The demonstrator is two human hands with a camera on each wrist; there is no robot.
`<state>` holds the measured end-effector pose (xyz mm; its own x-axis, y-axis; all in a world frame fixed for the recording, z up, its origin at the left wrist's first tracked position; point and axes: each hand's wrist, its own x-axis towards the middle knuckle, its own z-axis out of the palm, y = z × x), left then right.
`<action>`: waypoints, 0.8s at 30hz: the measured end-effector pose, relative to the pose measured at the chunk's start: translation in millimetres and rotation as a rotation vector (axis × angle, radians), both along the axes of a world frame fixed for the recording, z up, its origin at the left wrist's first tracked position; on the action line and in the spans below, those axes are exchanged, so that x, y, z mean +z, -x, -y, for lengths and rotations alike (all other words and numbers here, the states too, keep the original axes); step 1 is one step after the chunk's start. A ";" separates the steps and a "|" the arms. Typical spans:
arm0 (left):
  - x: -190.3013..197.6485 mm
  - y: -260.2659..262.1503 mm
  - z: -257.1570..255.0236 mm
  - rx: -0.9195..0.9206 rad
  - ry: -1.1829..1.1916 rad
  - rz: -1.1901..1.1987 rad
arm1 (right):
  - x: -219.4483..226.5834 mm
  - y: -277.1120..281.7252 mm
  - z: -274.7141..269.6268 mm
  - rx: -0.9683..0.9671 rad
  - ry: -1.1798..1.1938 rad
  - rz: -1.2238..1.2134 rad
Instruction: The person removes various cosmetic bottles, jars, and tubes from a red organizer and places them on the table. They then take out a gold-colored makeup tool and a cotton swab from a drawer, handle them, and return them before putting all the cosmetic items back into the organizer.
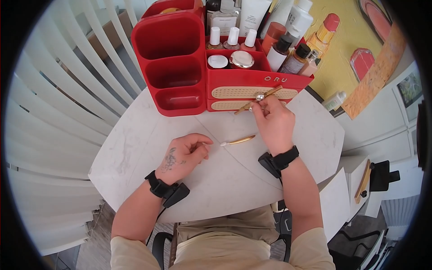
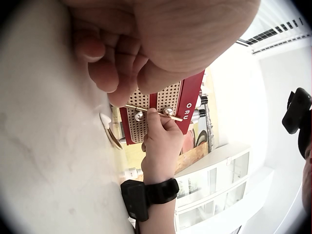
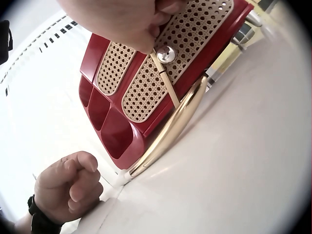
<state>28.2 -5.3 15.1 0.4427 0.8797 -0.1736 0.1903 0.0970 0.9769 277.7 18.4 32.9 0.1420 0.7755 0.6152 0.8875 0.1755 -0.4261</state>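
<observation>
My right hand (image 1: 275, 123) pinches a thin gold-coloured stick (image 1: 275, 90) that slants across the drawer fronts of a red organizer (image 1: 169, 108). The stick (image 3: 169, 88) shows a dark band in the right wrist view, and a round silver knob (image 3: 166, 54) is beside it. My left hand (image 1: 182, 155) lies low over the white table with loosely curled fingers and holds nothing. Between the hands, a curved gold tool (image 1: 242, 140) with a whitish tip lies on the table (image 1: 216, 189). In the left wrist view, my right hand (image 2: 162, 146) is at the drawer knobs.
Bottles, jars and tubes fill the organizer's right part; several nail polish bottles (image 1: 233, 39) have white caps. Three open compartments (image 1: 173, 74) form its left part. A small bottle (image 1: 334, 101) and a picture with a lipstick (image 1: 326, 31) are at the right. White blinds hang at the left.
</observation>
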 end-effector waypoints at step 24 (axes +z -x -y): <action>1.9 -0.9 0.3 0.005 0.001 -0.017 | 2.2 0.2 -0.4 -0.014 -0.015 0.052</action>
<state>29.1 -5.6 17.1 0.4356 0.8816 -0.1817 0.2069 0.0984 0.9734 277.6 18.8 35.0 0.1203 0.7643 0.6335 0.9106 0.1692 -0.3771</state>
